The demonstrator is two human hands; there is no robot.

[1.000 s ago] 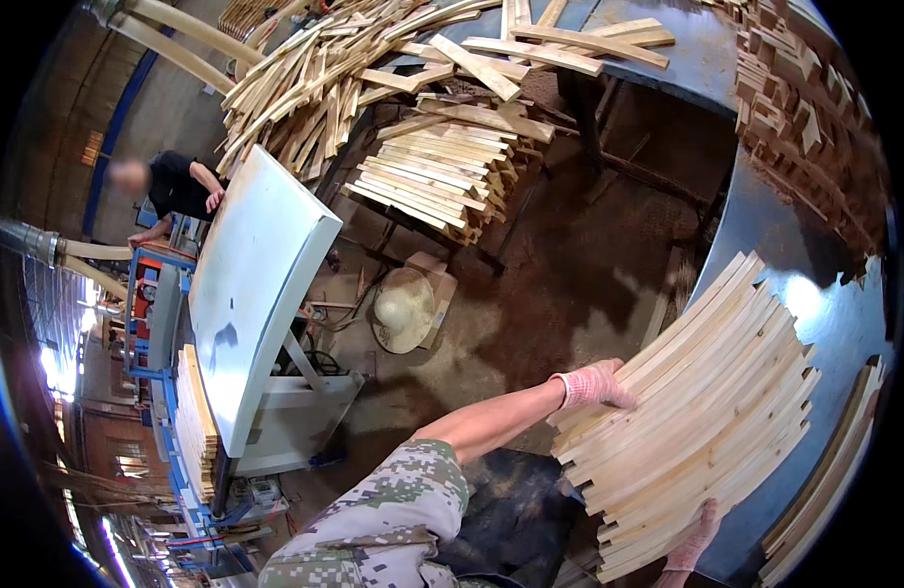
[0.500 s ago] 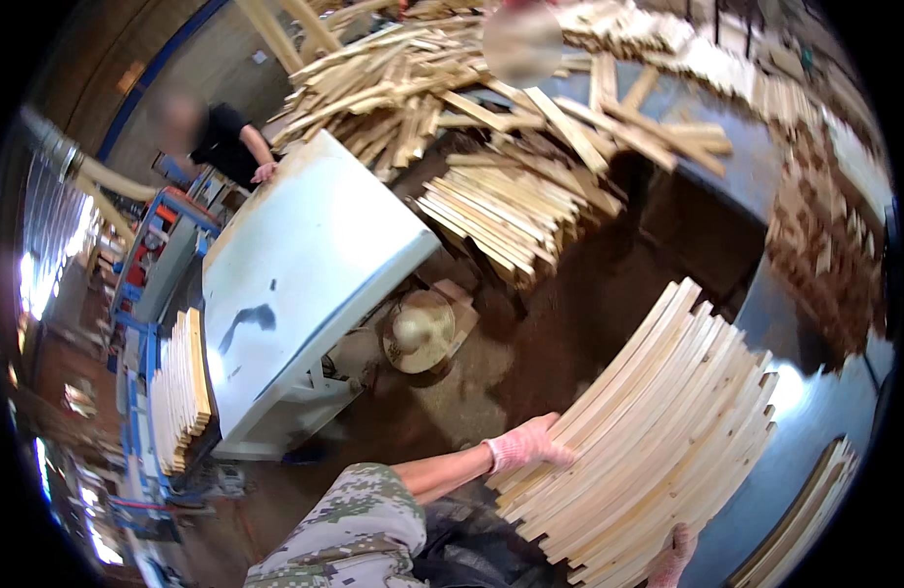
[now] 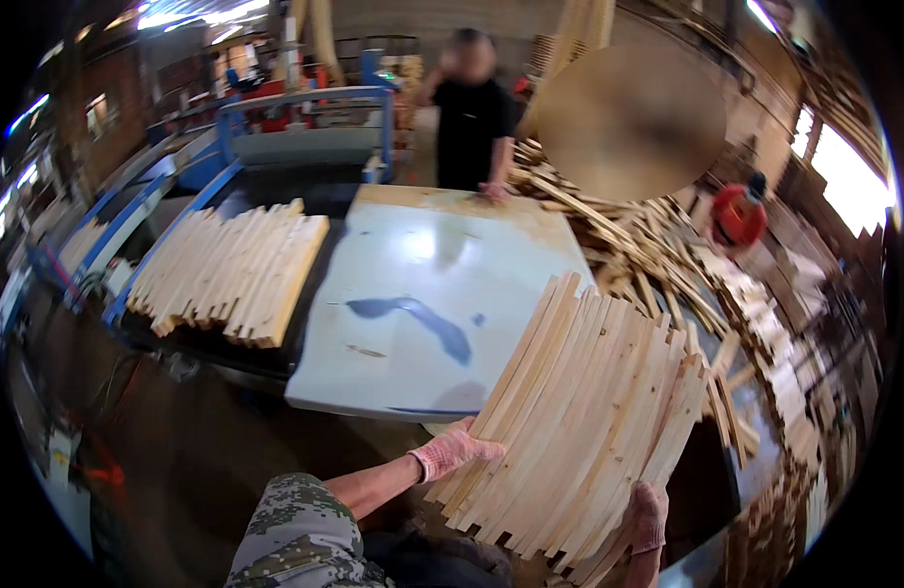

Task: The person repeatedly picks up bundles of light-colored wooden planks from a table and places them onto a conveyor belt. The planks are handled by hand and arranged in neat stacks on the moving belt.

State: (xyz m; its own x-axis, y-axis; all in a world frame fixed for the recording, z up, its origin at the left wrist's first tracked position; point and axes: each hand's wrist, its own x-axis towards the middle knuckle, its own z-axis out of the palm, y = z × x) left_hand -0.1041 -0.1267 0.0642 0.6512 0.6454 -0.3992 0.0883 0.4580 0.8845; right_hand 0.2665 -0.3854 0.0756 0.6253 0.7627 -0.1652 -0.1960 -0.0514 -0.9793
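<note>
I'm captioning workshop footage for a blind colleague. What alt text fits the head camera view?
Two gloved hands, left hand and right hand, hold a fanned bundle of pale wooden slats by a light-topped worktable. More slats are stacked to its left; a person in black stands at its far end.

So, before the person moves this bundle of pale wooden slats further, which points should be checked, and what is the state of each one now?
1. Left hand in a pink glove supports the bundle of pale wooden slats at its left edge: ok.
2. Right hand grips the bundle's lower right corner: ok.
3. Slats aligned: not ok, the ends are fanned and uneven.
4. White flat tabletop has bare space near the bundle: ok.
5. Person in black shirt stands apart, at the table's far edge: ok.
6. Floor under the bundle: cannot tell, hidden.
</note>
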